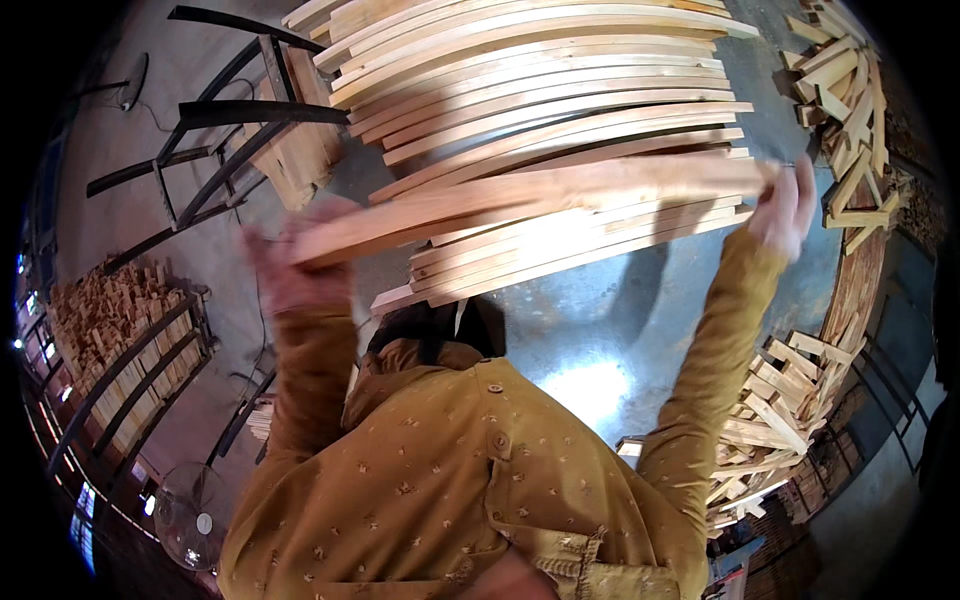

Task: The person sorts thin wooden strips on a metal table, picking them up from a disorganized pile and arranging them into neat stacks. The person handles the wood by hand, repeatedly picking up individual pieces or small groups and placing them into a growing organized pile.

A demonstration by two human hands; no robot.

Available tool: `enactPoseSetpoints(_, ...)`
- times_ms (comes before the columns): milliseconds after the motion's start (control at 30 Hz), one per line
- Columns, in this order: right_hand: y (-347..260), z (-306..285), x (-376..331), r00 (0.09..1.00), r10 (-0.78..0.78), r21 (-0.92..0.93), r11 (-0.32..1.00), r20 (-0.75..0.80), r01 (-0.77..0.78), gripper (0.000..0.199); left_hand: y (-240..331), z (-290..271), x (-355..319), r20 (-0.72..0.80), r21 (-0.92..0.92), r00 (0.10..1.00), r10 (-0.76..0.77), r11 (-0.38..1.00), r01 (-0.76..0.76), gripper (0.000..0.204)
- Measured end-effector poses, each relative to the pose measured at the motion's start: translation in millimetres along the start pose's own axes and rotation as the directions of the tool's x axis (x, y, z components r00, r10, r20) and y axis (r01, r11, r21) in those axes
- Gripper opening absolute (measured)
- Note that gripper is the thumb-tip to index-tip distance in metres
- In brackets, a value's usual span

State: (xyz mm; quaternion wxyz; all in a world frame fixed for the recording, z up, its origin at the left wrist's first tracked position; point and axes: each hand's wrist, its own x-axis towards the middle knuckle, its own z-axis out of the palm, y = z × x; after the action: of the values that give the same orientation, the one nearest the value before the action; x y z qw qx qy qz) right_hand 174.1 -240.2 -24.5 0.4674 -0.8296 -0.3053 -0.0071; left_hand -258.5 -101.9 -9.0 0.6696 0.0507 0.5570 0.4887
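I hold a long pale wooden slat (pixel 540 195) crosswise in front of me, blurred by motion. My left hand (pixel 285 265) grips its left end and my right hand (pixel 785 205) grips its right end. Both arms are in mustard-yellow sleeves. Just beyond the slat lies a large stack of similar long slats (pixel 540 90), fanned out on a grey metal surface (pixel 590 340). A lower layer of the stack sits directly under the held slat.
A black metal frame rack (pixel 225 130) with boards stands at the left. Short wood offcuts are piled at the upper right (pixel 845 100) and lower right (pixel 775 410). Stacked blocks fill a rack at the far left (pixel 110 340). A fan (pixel 190 515) stands at the lower left.
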Motion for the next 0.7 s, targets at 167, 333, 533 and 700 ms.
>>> enactPoseSetpoints(167, -24.6, 6.1, -191.0, 0.990, 0.121, 0.400, 0.906, 0.067, -0.138, 0.029, 24.4, 79.7, -44.0, 0.710, 0.207, 0.309, 0.633, 0.231, -0.951, 0.043)
enactPoseSetpoints(333, -37.5, 16.3, -277.2, 0.676, 0.645, 0.417, 0.537, 0.358, -0.733, 0.067, -42.0, 115.8, -9.5, 0.961, -0.009, 0.194, 0.198, 0.721, -0.693, 0.042)
enactPoseSetpoints(533, 4.0, 50.5, -259.6, 0.701, 0.550, 0.153, 0.727, 0.455, -0.669, 0.087, -75.7, 185.7, 55.9, 0.960, -0.046, 0.146, -0.238, -0.651, -0.757, 0.039)
enactPoseSetpoints(700, -27.8, 84.0, -239.7, 0.746, 0.568, 0.035, 0.787, 0.348, -0.616, 0.096, -85.9, 208.5, 113.0, 0.950, -0.056, 0.186, -0.250, -0.725, -0.686, 0.064)
